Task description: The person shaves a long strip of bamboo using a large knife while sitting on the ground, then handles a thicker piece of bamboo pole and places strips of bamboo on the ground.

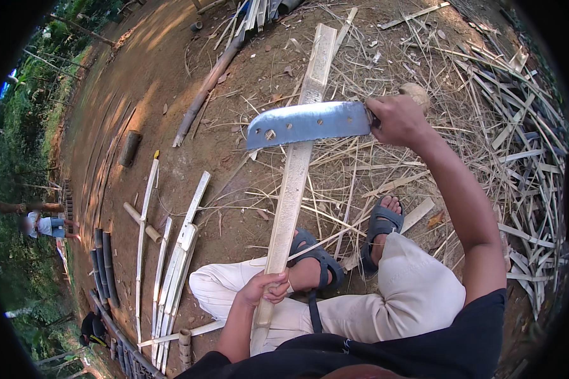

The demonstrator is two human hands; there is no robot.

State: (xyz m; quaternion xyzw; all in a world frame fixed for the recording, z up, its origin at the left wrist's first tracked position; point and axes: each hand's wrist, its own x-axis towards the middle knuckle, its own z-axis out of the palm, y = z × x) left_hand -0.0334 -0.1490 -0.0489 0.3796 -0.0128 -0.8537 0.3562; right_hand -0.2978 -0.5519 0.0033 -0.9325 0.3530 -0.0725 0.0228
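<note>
Bare brown earth (189,167) serves as the work surface outdoors, with greenery (19,132) along the left rim and one person (42,225) standing far off there. Loose shavings (360,167) litter the ground ahead and to the right, thickening into a pile of strips (528,183) at the right edge.

One slat (293,192) runs lengthwise up from the lap, over the ground. Its near end is in the left hand (265,289), fingers wrapped around it. One knife (310,123), its broad blade pierced with holes, is in the right hand (399,120), fingers closed on the handle. The blade crosses above the slat; whether it touches is hard to tell from this angle.

Two sandals (385,222) are on the feet. Left of the legs lie several pale sticks (178,271), too overlapped to count surely, and three dark tubes (109,268) stand out beyond them. One pole (207,91) lies farther ahead.
</note>
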